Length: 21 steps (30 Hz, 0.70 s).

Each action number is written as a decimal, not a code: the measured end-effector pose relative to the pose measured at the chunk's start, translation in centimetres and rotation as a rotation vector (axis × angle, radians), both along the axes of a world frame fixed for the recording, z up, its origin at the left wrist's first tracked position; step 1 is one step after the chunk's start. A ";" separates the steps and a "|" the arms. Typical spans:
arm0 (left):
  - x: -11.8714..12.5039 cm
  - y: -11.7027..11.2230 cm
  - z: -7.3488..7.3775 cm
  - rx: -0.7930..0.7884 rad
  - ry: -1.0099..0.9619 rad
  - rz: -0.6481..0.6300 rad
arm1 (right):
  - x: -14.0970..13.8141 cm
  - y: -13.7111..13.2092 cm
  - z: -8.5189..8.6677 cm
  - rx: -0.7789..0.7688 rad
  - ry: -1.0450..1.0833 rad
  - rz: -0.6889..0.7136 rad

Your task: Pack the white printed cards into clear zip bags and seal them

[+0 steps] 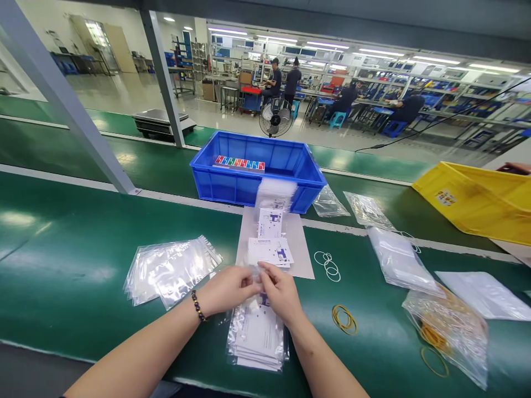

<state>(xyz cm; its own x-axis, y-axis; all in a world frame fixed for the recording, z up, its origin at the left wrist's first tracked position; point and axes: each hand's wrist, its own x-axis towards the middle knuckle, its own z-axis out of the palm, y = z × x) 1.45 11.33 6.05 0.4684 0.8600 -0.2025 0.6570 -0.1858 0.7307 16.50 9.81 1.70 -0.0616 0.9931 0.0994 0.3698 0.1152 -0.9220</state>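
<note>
My left hand [231, 290] and my right hand [282, 292] meet at the middle of the bench, fingers closed in pinches at the upper end of a clear plastic bag. Below them lies a pile of bagged white printed cards [259, 337], partly covered by my fingers. Just beyond my fingertips rests a stack of white cards with purple print [271, 251]. Behind it, more cards [270, 222] and a stack of clear bags [276, 190] lean toward the blue bin. Fanned out left of my left hand are several clear bags [172, 271].
A blue bin [244, 188] holds a colourful printed piece [239, 163]. Right of my hands lie white rings [331, 271], yellow rubber bands [344, 320] and plastic packs [400, 260]. A yellow bin [468, 199] stands far right, someone's hand beside it. A metal post [78, 110] rises left.
</note>
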 end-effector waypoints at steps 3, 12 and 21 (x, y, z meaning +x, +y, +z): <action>1.3 0.8 -1.0 -0.122 -0.217 0.149 | 0.5 0.0 0.1 0.261 -0.265 -0.023; 2.4 1.1 -2.8 -0.227 -0.553 0.380 | 0.3 0.1 1.0 0.212 -0.276 0.029; 2.2 0.2 -2.8 -0.006 -0.317 0.214 | 0.3 0.4 -0.2 0.336 -0.517 -0.058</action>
<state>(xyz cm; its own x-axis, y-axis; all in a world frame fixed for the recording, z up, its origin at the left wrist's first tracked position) 3.61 11.56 3.21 0.3183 0.9444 -0.0821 0.4217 -0.0635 0.9045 16.77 10.25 1.55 -0.1321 0.9161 0.3785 0.7735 0.3341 -0.5386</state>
